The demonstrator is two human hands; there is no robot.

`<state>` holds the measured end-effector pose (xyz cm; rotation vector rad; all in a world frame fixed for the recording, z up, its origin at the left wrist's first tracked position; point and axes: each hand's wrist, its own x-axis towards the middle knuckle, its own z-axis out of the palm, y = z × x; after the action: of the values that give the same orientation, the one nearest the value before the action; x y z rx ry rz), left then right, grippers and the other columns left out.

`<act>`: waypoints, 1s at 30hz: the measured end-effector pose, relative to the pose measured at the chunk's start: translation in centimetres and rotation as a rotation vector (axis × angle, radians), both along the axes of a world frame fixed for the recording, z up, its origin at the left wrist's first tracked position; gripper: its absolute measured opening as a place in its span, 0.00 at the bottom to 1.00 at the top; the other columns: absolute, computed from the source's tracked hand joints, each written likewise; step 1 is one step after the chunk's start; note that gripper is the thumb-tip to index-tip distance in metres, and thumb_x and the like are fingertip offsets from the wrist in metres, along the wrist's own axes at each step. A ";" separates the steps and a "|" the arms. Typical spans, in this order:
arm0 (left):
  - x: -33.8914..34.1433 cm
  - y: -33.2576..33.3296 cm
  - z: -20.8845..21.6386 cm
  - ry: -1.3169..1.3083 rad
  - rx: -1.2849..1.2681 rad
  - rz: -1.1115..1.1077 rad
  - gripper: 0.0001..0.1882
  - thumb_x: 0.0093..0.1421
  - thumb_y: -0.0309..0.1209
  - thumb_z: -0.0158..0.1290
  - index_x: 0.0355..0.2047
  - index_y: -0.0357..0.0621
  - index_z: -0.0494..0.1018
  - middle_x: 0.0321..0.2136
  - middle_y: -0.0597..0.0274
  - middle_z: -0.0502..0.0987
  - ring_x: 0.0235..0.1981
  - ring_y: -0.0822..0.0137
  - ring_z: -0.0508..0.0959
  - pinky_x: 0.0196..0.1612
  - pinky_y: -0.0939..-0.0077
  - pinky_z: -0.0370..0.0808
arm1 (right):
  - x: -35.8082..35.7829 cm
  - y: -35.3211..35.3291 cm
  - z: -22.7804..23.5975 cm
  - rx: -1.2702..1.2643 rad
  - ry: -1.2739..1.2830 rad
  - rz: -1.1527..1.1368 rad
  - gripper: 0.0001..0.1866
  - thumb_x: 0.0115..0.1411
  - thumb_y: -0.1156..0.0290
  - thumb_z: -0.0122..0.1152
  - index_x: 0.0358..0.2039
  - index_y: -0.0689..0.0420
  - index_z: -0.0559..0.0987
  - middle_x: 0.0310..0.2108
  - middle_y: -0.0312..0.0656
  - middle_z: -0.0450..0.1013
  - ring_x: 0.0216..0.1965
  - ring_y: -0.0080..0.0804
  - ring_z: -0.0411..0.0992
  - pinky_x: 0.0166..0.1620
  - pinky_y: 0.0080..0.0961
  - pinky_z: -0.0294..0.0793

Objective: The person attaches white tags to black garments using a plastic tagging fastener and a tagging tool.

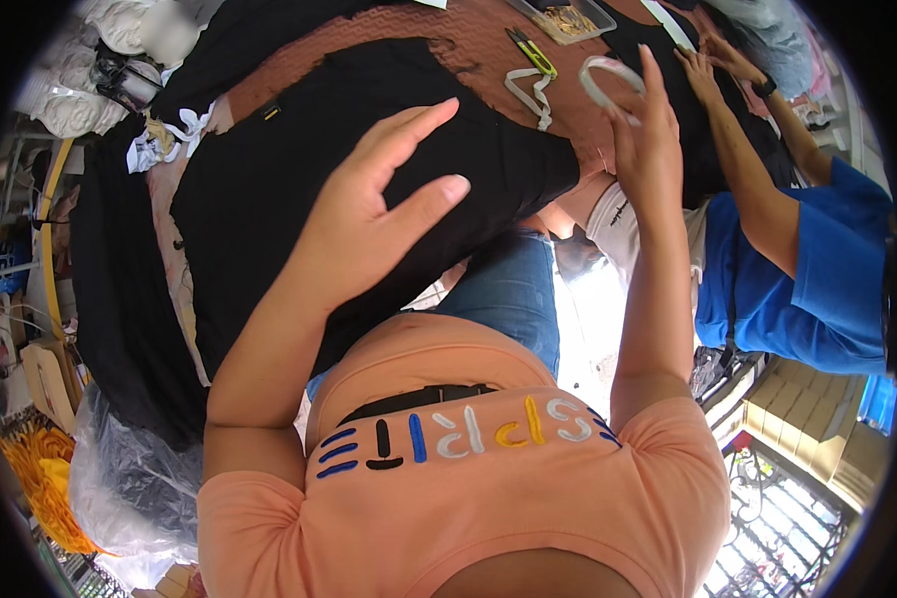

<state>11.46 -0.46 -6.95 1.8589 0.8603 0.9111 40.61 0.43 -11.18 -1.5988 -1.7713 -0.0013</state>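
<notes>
Left hand hovers uncurled above matte black cloth; right hand upright, fingers straight, white ring alongside, contact unclear.

Left grip above black cloth

Black cloth: partly hidden behind left hand | clear tray: cut by top edge
</notes>
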 end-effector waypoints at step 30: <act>-5.8 -1.8 -4.7 -0.186 -0.745 0.096 0.15 0.58 0.28 0.57 0.44 0.34 0.74 0.30 0.63 0.78 0.30 0.77 0.76 0.37 0.85 0.74 | -14.7 -5.9 -0.7 -0.234 0.268 0.483 0.33 0.45 0.65 0.71 0.54 0.53 0.71 0.33 0.38 0.73 0.26 0.31 0.72 0.29 0.27 0.70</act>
<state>5.66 -2.27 -11.66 1.0834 1.0035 0.6740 25.90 -5.45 -11.92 -1.2131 -1.9451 0.6383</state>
